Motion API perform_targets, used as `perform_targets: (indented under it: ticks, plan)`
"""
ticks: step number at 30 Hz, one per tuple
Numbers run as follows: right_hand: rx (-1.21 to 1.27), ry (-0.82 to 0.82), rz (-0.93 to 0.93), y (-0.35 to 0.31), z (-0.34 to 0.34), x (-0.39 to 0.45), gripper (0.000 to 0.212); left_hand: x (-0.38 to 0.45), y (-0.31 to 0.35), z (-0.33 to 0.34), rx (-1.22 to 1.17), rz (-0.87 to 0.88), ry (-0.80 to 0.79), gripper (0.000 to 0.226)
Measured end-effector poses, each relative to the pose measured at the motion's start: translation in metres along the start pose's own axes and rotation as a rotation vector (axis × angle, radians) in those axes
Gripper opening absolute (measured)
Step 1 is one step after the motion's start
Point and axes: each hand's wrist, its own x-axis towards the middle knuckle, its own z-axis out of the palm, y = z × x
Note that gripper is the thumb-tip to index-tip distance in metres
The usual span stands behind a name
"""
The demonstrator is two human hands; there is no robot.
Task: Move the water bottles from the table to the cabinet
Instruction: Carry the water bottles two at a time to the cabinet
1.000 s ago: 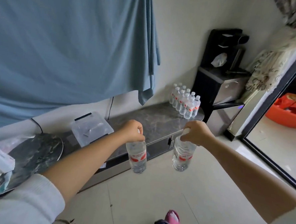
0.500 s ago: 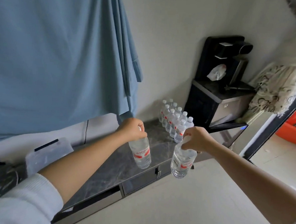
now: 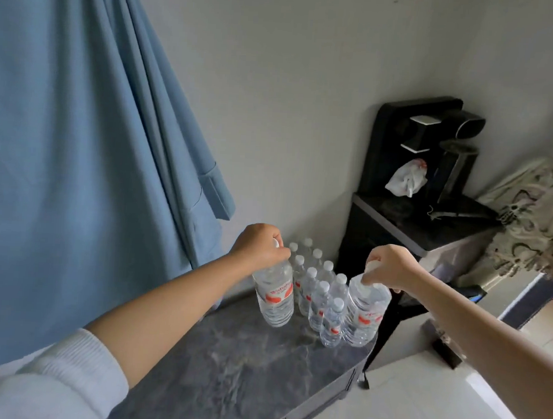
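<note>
Both carried bottles should be lowered straight down beside the cluster of bottles (image 3: 315, 286) on the cabinet top (image 3: 242, 369), without knocking any over. The left hand (image 3: 260, 245) grips the left bottle (image 3: 274, 295) by its cap; the right hand (image 3: 386, 268) pinches the right bottle (image 3: 364, 312) likewise. Whether either base touches down yet is unclear.

Two clear red-labelled water bottles (image 3: 274, 295) (image 3: 364, 313) upright (possibly just touching down), flanking clustered bottles (image 3: 317, 284) on marbled cabinet top (image 3: 242, 369)
</note>
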Motion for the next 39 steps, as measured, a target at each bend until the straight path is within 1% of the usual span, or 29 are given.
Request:
perform_targets:
  ticks: [2,4,7,10,13,16,19,23,26,28,32,35,39]
  plan:
    - [0.024,0.035,0.008,0.000,-0.012,0.027,0.012,0.034,0.005,-0.001,-0.003,-0.002,0.004,0.014]
    - [0.071,0.081,0.029,0.004,-0.026,0.061,0.015,0.075,0.012,0.002,-0.014,0.000,0.021,0.019]
    - [0.175,0.164,0.060,0.014,-0.039,0.102,0.025,0.119,0.025,0.014,-0.025,0.008,0.029,0.018]
    - [0.203,0.193,0.076,0.028,-0.050,0.148,0.025,0.165,0.041,0.031,-0.054,-0.014,0.045,0.018]
    - [0.179,0.153,0.066,0.042,-0.055,0.190,0.024,0.208,0.060,0.047,-0.094,-0.033,0.057,0.020]
    - [0.118,0.096,0.026,0.060,-0.054,0.233,0.008,0.250,0.077,0.071,-0.099,-0.060,0.046,0.019]
    - [0.057,0.002,-0.004,0.084,-0.050,0.280,0.023,0.295,0.093,0.100,-0.079,-0.106,0.034,0.017]
    - [-0.001,-0.102,-0.024,0.105,-0.032,0.328,0.030,0.341,0.095,0.139,-0.043,-0.122,-0.027,0.013]
    - [-0.035,-0.162,-0.029,0.116,-0.016,0.356,0.035,0.373,0.087,0.172,0.009,-0.138,-0.098,0.012]
    - [-0.044,-0.209,-0.024,0.122,-0.004,0.369,0.031,0.389,0.078,0.193,0.039,-0.154,-0.142,0.017]
    - [-0.021,-0.244,0.024,0.132,0.018,0.399,0.026,0.419,0.058,0.235,0.087,-0.180,-0.211,0.019]
    - [-0.029,-0.288,0.024,0.137,0.042,0.415,0.031,0.435,0.039,0.262,0.143,-0.180,-0.282,0.021]
    - [-0.011,-0.298,0.093,0.143,0.071,0.429,0.037,0.451,0.012,0.293,0.196,-0.157,-0.382,0.021]
